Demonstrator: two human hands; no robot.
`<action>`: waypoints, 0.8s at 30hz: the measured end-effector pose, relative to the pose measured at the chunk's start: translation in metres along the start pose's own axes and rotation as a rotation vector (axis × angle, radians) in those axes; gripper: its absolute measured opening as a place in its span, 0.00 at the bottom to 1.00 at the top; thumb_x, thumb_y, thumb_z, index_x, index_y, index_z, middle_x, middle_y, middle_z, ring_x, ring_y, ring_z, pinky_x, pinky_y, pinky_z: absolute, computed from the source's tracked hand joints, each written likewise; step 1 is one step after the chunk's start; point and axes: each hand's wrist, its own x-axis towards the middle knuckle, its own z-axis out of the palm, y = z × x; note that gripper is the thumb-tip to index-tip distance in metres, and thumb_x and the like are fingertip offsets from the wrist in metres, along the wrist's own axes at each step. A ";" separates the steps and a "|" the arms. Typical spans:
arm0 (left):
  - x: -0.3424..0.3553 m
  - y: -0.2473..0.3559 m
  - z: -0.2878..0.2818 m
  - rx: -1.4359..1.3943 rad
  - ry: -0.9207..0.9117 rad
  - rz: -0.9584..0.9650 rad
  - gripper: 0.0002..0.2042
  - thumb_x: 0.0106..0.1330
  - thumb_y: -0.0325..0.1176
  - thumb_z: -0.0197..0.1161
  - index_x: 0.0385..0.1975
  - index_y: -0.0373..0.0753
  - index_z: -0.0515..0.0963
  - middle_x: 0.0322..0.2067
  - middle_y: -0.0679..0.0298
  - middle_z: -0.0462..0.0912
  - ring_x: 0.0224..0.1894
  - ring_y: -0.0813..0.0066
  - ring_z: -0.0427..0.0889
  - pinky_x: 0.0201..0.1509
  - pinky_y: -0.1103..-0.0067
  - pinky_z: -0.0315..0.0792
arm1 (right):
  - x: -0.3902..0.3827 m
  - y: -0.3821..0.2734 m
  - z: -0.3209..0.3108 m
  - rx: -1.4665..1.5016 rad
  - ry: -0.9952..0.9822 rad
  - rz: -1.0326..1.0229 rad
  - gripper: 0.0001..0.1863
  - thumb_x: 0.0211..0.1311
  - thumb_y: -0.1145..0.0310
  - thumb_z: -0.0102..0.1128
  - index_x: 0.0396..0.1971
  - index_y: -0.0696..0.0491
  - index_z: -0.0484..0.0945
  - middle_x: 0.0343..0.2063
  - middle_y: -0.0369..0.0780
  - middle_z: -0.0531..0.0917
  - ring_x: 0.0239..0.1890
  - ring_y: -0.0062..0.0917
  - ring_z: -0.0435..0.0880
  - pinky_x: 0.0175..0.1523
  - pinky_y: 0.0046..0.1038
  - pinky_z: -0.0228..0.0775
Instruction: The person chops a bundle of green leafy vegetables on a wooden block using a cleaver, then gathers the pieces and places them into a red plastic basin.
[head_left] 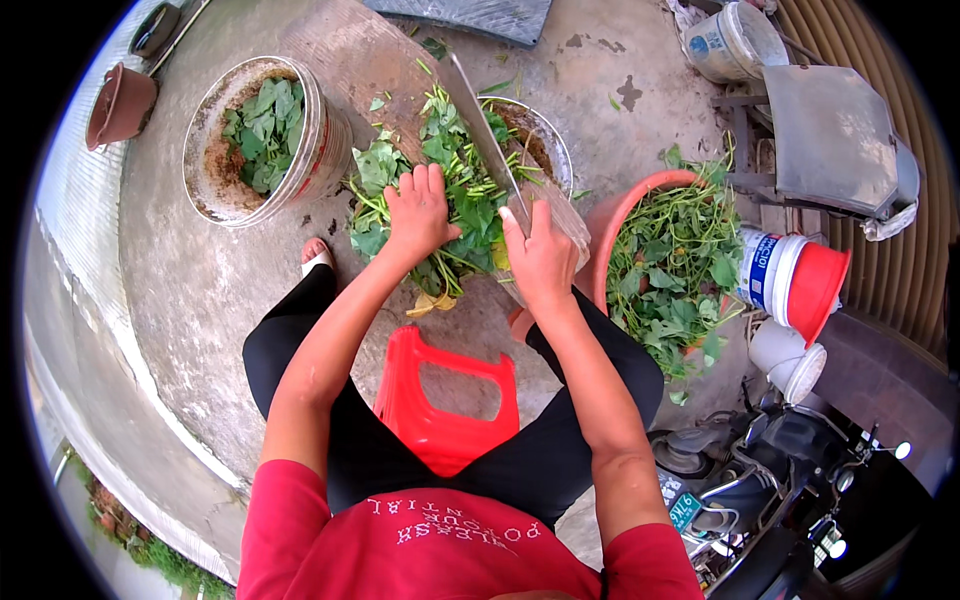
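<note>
My left hand (418, 212) presses a bunch of leafy green vines (468, 200) down on a wooden board (370, 62), its fingers bent over the stems. In my right hand (541, 255) is a cleaver (482, 135), gripped at the handle. The wide blade stands among the cut stems, just right of my left hand. Chopped green pieces lie along the board near the blade. Beyond and partly beneath the board, a round metal-rimmed basin (560, 145) shows; the board and greens hide much of it.
To the left stands a white bucket (215, 130) with leaves inside. A terracotta-coloured tub (600, 250) heaped with vines is at the right. A red plastic stool (440, 425) sits between my legs. Further right are a metal-topped seat (830, 130), more buckets (735, 45) and a motorbike (760, 470).
</note>
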 end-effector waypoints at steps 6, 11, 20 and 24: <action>0.000 0.001 0.000 -0.058 0.028 0.000 0.48 0.28 0.47 0.75 0.53 0.34 0.60 0.42 0.60 0.65 0.44 0.63 0.67 0.42 0.64 0.61 | -0.010 0.011 0.025 -0.203 -0.166 0.029 0.16 0.58 0.58 0.55 0.35 0.55 0.66 0.20 0.48 0.79 0.22 0.45 0.80 0.26 0.44 0.70; 0.002 -0.002 0.000 -0.087 0.013 -0.032 0.47 0.29 0.45 0.74 0.53 0.34 0.59 0.43 0.59 0.65 0.45 0.61 0.66 0.42 0.65 0.61 | -0.007 0.010 0.028 -0.231 -0.183 0.053 0.17 0.58 0.57 0.54 0.37 0.55 0.66 0.18 0.48 0.79 0.23 0.45 0.80 0.28 0.45 0.71; -0.001 -0.001 0.004 -0.126 0.022 -0.064 0.50 0.26 0.45 0.75 0.55 0.34 0.58 0.46 0.55 0.64 0.47 0.57 0.66 0.45 0.64 0.61 | 0.007 0.016 0.006 -0.151 -0.255 0.147 0.19 0.59 0.53 0.52 0.39 0.54 0.67 0.21 0.51 0.80 0.27 0.49 0.80 0.32 0.47 0.70; -0.001 0.002 0.001 -0.146 0.015 -0.097 0.48 0.26 0.43 0.75 0.54 0.35 0.60 0.45 0.57 0.65 0.46 0.58 0.66 0.44 0.64 0.62 | 0.008 0.022 0.006 -0.099 -0.265 0.213 0.21 0.59 0.51 0.52 0.42 0.54 0.67 0.21 0.53 0.79 0.28 0.51 0.79 0.33 0.48 0.68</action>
